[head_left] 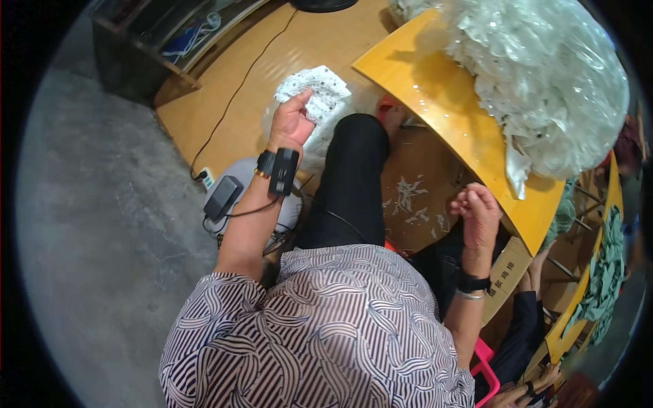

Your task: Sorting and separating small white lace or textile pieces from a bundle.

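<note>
My left hand reaches forward with its thumb on top of a white sheet-like piece with dark specks, closed on its near edge. Just under it and beyond my knee is some thin clear plastic. My right hand hovers by the near edge of the yellow table, its fingers curled together; whatever they hold, if anything, cannot be made out. A large heap of clear plastic film with white pieces covers much of that table, and one strip hangs down near my right hand.
White scraps litter the floor by my legs. A cardboard box stands beside my right forearm. At right, a co-worker's dark sleeve and green pieces on another table show. A black cable crosses the tan surface ahead.
</note>
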Available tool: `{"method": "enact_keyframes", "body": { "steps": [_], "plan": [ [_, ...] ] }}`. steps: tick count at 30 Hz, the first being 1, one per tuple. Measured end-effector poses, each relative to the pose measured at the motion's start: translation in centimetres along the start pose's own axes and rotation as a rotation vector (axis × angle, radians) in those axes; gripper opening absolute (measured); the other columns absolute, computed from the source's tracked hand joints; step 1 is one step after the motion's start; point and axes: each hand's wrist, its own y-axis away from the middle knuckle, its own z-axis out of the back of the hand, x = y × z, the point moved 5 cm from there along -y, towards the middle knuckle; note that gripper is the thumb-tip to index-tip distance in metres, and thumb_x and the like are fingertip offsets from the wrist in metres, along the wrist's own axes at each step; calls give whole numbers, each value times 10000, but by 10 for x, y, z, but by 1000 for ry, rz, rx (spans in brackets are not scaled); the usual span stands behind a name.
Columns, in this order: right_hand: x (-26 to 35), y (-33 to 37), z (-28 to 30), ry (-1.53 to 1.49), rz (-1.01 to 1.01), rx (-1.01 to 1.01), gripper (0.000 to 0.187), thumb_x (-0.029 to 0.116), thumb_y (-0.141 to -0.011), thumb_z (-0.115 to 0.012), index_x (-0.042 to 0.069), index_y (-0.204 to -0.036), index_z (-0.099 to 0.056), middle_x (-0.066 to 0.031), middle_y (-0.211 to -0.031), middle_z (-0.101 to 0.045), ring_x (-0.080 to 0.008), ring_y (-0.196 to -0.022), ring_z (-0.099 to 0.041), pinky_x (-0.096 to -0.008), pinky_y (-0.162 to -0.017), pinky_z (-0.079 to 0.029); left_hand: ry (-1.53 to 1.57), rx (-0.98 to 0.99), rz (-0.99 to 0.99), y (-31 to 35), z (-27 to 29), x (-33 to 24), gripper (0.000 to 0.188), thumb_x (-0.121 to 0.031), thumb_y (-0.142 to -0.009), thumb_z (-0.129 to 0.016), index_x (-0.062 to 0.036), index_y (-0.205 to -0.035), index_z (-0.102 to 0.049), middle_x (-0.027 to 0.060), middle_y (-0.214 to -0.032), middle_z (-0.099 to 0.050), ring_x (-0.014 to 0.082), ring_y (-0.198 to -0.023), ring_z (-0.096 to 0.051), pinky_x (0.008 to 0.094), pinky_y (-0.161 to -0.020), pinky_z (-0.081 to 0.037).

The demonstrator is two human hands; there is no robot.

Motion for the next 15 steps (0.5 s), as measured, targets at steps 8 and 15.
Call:
{"method": "enact_keyframes", "body": {
  "steps": [8, 15],
  "plan": [
    [14, 0, 22, 30, 51, -44, 114, 98, -839, -541, 29, -927, -560, -64, -750, -591, -153, -632, -581, -248, -564, -473, -619, -501, 164, 45, 233, 57, 440, -246, -788, -604, 61, -1076, -477, 204, -1000, -515, 318, -859, -562, 421, -672, -523],
    [62, 3, 64, 291, 287, -381, 128, 84, -804, -572, 5, -905, -582, -30, -700, -551, -87, -527, -477, -195, -478, -384, 154, -679, 655, 35, 264, 72, 345, -199, -819, -549, 54, -1035, -459, 203, -1042, -513, 388, -947, -527, 458, -815, -473]
  ]
}}
